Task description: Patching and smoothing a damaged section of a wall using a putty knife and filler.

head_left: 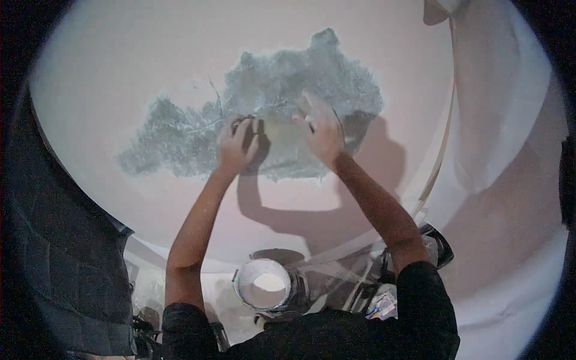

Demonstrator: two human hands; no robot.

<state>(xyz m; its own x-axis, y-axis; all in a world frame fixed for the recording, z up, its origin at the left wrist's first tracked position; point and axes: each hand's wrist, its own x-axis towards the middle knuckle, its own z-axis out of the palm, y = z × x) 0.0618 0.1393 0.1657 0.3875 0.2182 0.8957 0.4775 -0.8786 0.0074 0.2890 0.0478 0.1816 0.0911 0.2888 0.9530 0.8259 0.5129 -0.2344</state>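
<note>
A pale pink wall faces me, with a large ragged grey patch across its middle. My left hand is at the lower middle of this patch, its fingers curled around something dark that I cannot make out. To the right, my right hand is up against the patch with thumb and fingers bent toward each other. Its fingertips are smeared by motion, and whatever they may grip is hidden. A thin crack-like line runs across the grey area between the hands.
Below the wall stands a bucket holding pale material. Dark cloth hangs at the left, and pale sheeting drapes down the right. Assorted small items lie near my right elbow.
</note>
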